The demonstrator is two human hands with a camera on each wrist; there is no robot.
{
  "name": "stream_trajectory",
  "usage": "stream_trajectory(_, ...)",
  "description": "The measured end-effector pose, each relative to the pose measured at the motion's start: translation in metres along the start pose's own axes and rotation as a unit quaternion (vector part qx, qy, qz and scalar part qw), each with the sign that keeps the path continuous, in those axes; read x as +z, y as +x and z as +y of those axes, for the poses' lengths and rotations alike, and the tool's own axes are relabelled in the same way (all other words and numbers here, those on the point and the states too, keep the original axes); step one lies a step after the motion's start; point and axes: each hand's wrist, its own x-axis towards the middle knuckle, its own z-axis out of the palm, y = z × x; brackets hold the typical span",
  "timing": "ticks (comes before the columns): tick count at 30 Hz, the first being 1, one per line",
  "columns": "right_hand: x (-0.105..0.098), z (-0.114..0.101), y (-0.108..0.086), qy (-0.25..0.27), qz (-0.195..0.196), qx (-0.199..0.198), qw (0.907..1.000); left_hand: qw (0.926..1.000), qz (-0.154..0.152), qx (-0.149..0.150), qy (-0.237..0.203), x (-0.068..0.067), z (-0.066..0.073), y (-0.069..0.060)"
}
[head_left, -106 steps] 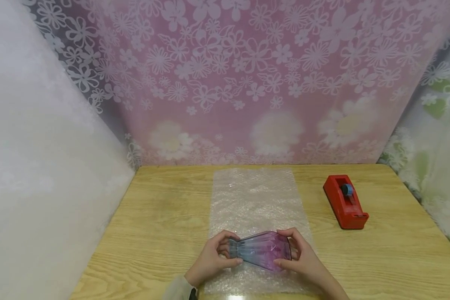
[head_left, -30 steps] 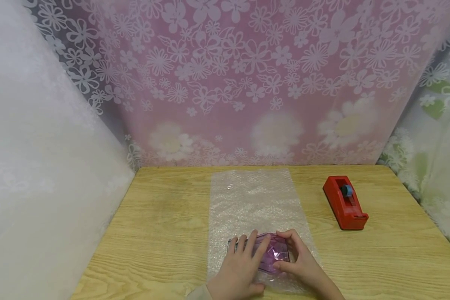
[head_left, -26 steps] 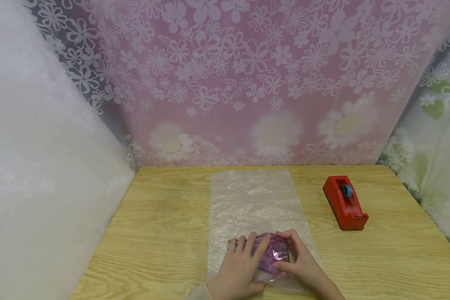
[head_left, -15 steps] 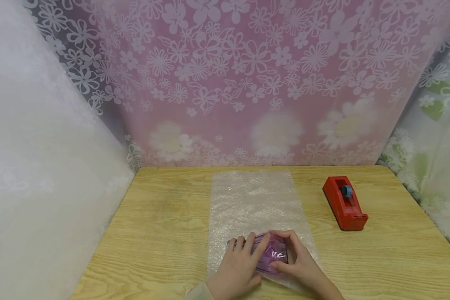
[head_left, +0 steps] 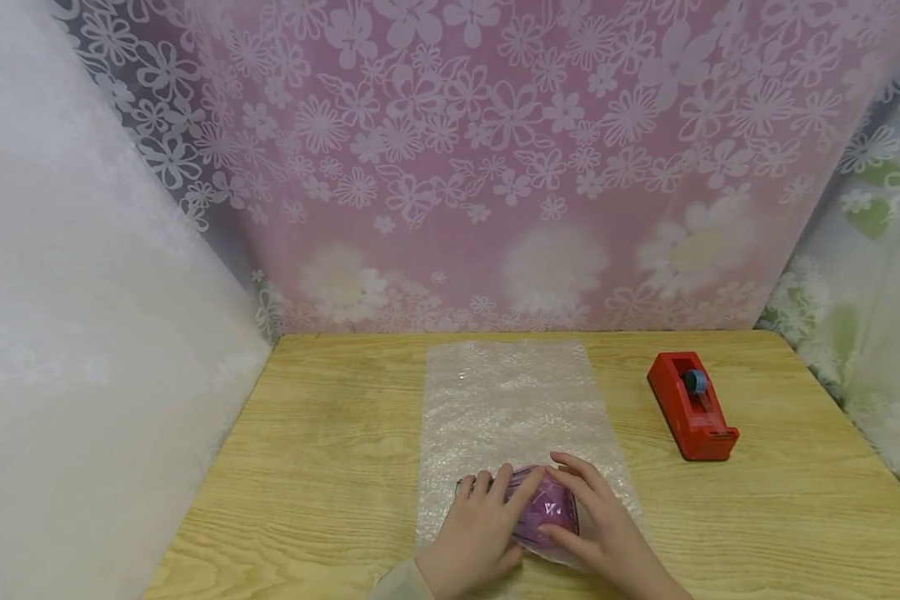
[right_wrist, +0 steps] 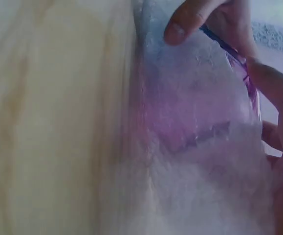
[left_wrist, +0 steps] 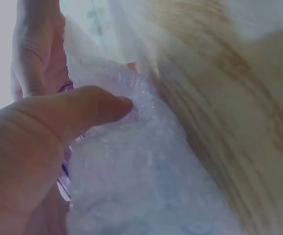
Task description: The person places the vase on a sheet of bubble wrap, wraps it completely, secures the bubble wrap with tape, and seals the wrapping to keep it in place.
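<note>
A glass vase (head_left: 551,508), purple at the base and bluish at the neck, lies on its side on a sheet of bubble wrap (head_left: 513,400). My left hand (head_left: 476,529) lies across its neck and middle, fingers over the top. In the left wrist view, the left thumb (left_wrist: 99,105) presses the near part of the bubble wrap (left_wrist: 141,171) up against the vase's side. My right hand (head_left: 607,525) holds the base end, thumb on top and index finger at the far side. Most of the neck is hidden under the left hand.
A red tape dispenser (head_left: 693,408) with a small roll of tape stands at the right on the wooden table (head_left: 330,433). Flowered cloth (head_left: 450,167) hangs behind the table and on both sides.
My left hand has gone from gripping the neck to lying over the vase, and the near edge of the wrap is raised. The right fingers have just spread a little.
</note>
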Motion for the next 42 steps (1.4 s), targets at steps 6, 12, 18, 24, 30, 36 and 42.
stream_trajectory(6, 0.002, -0.004, -0.003, 0.009, 0.001, -0.022, 0.9997, 0.9996, -0.026, -0.005, -0.007, -0.007, 0.003, 0.002)
stream_trajectory(12, 0.002, -0.006, -0.004, 0.05, -0.005, 0.003, 0.9987, 0.998, -0.061, -0.008, 0.013, -0.01, 0.007, 0.005)
stream_trajectory(18, 0.003, -0.002, -0.005, 0.074, 0.002, 0.017, 0.9971, 0.997, -0.076, -0.005, 0.013, -0.011, 0.01, 0.005)
stream_trajectory(24, 0.002, -0.002, -0.006, 0.087, 0.002, 0.047, 0.995, 0.9985, -0.051, 0.003, -0.022, -0.008, 0.005, 0.007)
stream_trajectory(30, 0.001, -0.004, -0.005, 0.093, -0.004, 0.063, 0.9937, 0.998, -0.056, -0.004, -0.029, -0.007, 0.001, 0.01)
stream_trajectory(36, 0.0, -0.003, -0.006, 0.115, -0.012, 0.118, 0.9862, 0.9966, -0.07, -0.002, -0.045, -0.005, -0.005, 0.015)
stream_trajectory(42, -0.004, 0.003, -0.009, 0.166, -0.042, 0.199, 0.9648, 0.994, -0.076, -0.003, -0.079, -0.006, -0.009, 0.017)
